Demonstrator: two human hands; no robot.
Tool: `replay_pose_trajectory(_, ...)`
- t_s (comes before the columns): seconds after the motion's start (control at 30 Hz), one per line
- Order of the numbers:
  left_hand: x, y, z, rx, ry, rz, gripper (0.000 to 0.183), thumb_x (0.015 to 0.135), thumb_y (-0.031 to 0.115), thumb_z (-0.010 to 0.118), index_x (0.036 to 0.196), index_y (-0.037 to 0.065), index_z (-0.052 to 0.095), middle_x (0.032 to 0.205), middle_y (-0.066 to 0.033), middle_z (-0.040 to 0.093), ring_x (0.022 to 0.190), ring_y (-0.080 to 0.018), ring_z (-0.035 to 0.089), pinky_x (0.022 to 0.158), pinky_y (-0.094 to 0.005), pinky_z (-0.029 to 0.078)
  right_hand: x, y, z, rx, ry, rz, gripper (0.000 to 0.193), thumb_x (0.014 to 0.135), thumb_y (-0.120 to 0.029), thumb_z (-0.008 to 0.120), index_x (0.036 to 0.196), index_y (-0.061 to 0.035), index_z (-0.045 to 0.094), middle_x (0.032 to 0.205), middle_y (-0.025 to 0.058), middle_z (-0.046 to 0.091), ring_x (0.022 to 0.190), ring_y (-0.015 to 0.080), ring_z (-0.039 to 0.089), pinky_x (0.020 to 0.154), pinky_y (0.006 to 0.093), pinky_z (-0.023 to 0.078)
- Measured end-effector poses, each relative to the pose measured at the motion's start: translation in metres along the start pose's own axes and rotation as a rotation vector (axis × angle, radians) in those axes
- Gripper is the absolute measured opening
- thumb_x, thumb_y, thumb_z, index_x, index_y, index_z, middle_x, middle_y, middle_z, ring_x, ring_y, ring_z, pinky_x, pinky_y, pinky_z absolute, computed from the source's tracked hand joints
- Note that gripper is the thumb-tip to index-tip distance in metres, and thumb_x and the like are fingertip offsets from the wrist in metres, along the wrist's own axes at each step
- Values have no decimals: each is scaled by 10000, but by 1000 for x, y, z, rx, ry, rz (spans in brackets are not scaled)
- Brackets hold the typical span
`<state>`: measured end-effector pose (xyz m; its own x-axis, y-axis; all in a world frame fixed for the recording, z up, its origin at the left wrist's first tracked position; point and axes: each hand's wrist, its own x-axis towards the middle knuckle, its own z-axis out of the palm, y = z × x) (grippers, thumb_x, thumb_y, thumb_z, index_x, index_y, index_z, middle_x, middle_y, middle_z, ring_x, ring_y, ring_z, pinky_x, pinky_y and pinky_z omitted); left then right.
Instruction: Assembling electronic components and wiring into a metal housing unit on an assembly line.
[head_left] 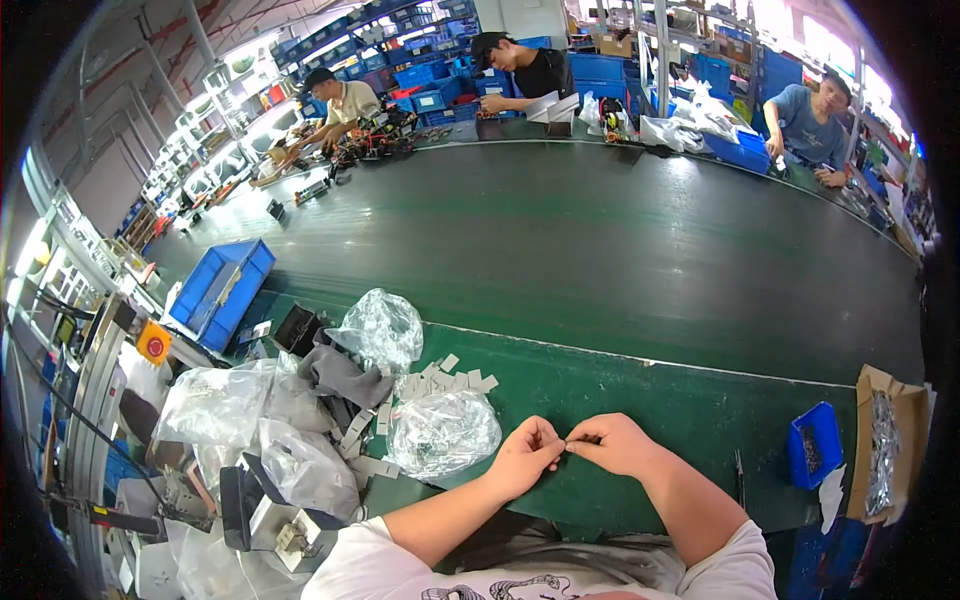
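Tiny piece (564, 445), too small to tell what it is, sits right where the two hands meet, over the near side of the green desk (580, 385). The left hand (527, 456) pinches it with the thumb and a bent finger, and the other fingers curl in. The right hand (612, 444) seems to pinch it too, from the other side, with its fingertips close to the left ones.

It looks very light, so I think a soft pinch is enough. I can't tell if it is stiff or bendy, or if it would break. Being so small, it could slip out and be hard to find. The best hold is likely by its two ends, with just the tips of the fingers, since a whole fist would hide it.

Left of the hands lie a shiny clear bag (443, 436) and flat grey pieces (440, 379). To the right are a thin dark tool (740, 480) and a blue bin (822, 417) with little dark bits in it.
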<state>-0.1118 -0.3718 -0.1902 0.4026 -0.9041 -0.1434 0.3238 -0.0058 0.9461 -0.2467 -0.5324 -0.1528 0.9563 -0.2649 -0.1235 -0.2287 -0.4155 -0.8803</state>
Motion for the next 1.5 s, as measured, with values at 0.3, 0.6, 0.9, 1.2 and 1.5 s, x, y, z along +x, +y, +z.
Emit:
replay_pose_trajectory(0.3, 1, 5, 2, 34, 8, -3, 112, 948, 13, 624, 944, 58, 521, 815, -25, 605, 679, -98, 566, 626, -243, 483, 0, -2, -4, -51, 33, -96, 155, 866, -153, 724, 992, -63, 741, 846, 88, 708, 725, 170, 649, 684, 308, 522)
replay_pose_trajectory(0.6, -1, 7, 6, 28, 19, -10, 127, 942, 4, 628, 948, 60, 514, 804, -23, 603, 674, -97, 565, 625, -240, 474, 0, 3, -5, -106, 34, -145, 171, 871, -181, 717, 997, -67, 735, 881, 107, 711, 760, 219, 673, 703, 334, 535)
replay_pose_trajectory(0.9, 0, 5, 3, 46, 23, 2, 139, 938, -2, 634, 960, 59, 512, 812, -25, 602, 685, -100, 567, 628, -243, 473, 0, 2, -4, -72, 25, -121, 173, 874, -189, 713, 1000, -73, 738, 890, 106, 712, 781, 231, 678, 711, 342, 535)
replay_pose_trajectory(1.2, 1, 2, 1, 28, 26, 0, 141, 939, -8, 632, 967, 58, 510, 812, -23, 594, 690, -102, 567, 626, -243, 470, 1, 4, -3, -88, 29, -153, 168, 878, -198, 710, 994, -78, 737, 882, 101, 710, 786, 234, 682, 710, 351, 536)
replay_pose_trajectory(1.5, 0, 4, 2, 38, 36, -9, 137, 941, -2, 635, 970, 59, 516, 829, -19, 588, 699, -100, 566, 629, -247, 480, 1, 3, -4, -97, 36, -149, 170, 876, -206, 717, 983, -75, 736, 861, 103, 709, 759, 233, 680, 693, 347, 533)
